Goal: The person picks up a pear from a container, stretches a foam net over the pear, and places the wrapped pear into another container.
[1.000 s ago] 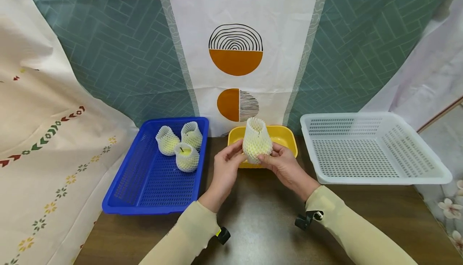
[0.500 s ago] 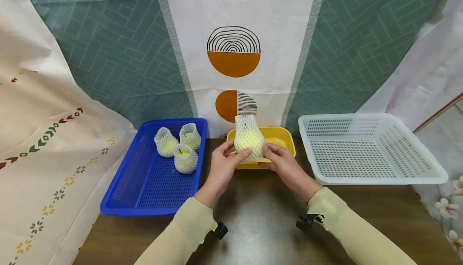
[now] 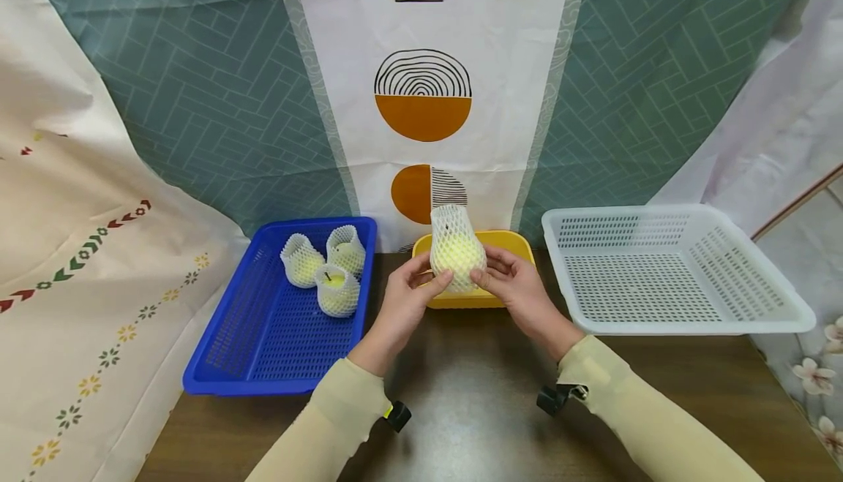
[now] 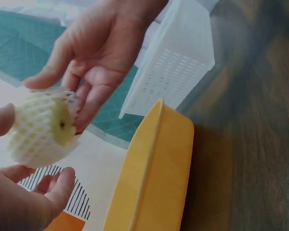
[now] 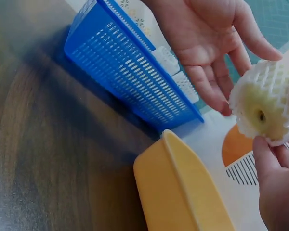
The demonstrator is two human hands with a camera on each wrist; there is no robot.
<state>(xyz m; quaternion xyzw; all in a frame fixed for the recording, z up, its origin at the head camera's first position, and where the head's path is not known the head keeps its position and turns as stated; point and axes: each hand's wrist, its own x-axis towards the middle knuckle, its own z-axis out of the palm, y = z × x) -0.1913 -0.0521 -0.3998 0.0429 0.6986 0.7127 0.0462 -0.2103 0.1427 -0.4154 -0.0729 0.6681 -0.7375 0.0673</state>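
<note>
A pale yellow pear in a white foam net sleeve is held up over the yellow tray. My left hand grips it from the left, thumb on the near side. From the right, my right hand pinches it with thumb and fingers. The sleeve's loose end stands up above the fruit, and the stem shows faintly through the mesh. In the right wrist view, the pear's underside shows a small dark hollow. Both wrist views show the pear off the table, between the hands.
A blue basket on the left holds three sleeved pears at its far right corner. To the right stands a white perforated basket. The brown table stretches in front, and a patterned cloth hangs behind.
The hands have turned the pear, so the sleeve's open end no longer faces the camera. It has shifted slightly left, and the right fingers have changed their hold. The baskets stay put.
</note>
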